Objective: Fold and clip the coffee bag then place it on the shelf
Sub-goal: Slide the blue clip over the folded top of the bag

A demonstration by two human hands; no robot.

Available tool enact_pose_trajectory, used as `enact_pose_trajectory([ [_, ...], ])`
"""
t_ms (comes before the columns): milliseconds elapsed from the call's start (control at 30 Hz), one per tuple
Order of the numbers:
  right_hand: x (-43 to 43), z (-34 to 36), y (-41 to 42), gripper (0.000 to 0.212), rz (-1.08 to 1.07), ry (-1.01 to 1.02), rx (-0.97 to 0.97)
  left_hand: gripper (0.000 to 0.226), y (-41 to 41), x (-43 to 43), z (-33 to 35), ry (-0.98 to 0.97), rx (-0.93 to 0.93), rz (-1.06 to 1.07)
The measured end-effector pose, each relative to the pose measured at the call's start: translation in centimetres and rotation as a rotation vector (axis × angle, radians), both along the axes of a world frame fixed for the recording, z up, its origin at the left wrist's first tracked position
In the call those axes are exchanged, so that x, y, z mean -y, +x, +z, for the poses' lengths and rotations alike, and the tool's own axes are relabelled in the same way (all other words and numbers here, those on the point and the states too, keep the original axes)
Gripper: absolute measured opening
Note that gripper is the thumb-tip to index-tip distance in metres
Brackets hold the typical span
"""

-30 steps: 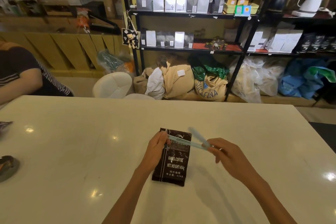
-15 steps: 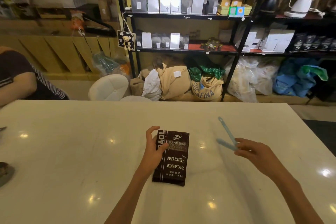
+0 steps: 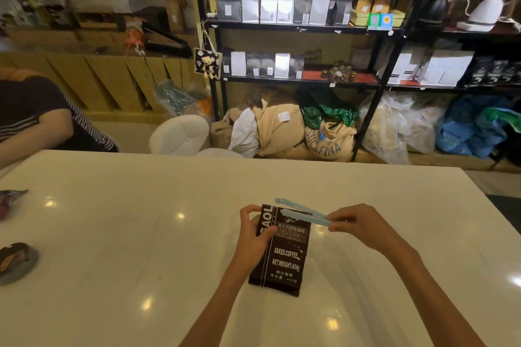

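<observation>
Since half a sec ago, right hand (image 3: 363,227) swung pinched blue bag clip (image 3: 303,213), arms spread, over folded top of coffee bag (image 3: 282,251) flat on table (image 3: 141,234); left hand (image 3: 253,234) grips bag's upper-left edge. Foil looks slick, stiff-ish, hold near fold.

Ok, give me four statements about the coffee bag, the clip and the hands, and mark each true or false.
1. The coffee bag lies on the white table. True.
2. The right hand holds the blue clip by one end. True.
3. The left hand is off the bag. False: it grips the bag's upper left edge.
4. The clip's two arms are snapped shut. False: they are spread open over the bag's top.
</observation>
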State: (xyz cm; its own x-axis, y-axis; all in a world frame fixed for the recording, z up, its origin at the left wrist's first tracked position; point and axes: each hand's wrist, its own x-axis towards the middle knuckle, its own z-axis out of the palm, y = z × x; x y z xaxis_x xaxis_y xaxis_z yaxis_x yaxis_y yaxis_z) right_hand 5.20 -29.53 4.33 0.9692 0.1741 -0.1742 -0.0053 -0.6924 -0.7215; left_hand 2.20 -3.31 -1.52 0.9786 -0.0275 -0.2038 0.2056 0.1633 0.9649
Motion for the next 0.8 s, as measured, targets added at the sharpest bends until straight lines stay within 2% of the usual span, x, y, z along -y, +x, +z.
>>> enact_pose_trajectory([
  [200,-0.8,0.0,0.2,0.016,0.059,0.073,-0.012,0.036,0.0,0.9,-0.6,-0.002,-0.014,0.019],
  [367,-1.6,-0.3,0.8,0.032,0.023,0.158,-0.093,0.033,0.2,1.5,-0.8,-0.022,-0.047,0.042],
  [700,-3.1,-1.1,1.5,0.035,0.051,0.156,-0.118,0.046,0.6,1.7,-0.8,-0.07,-0.075,0.002],
  [800,-3.5,-1.4,1.2,0.036,0.023,0.237,-0.109,0.049,0.9,1.6,-0.6,-0.083,-0.073,-0.024],
])
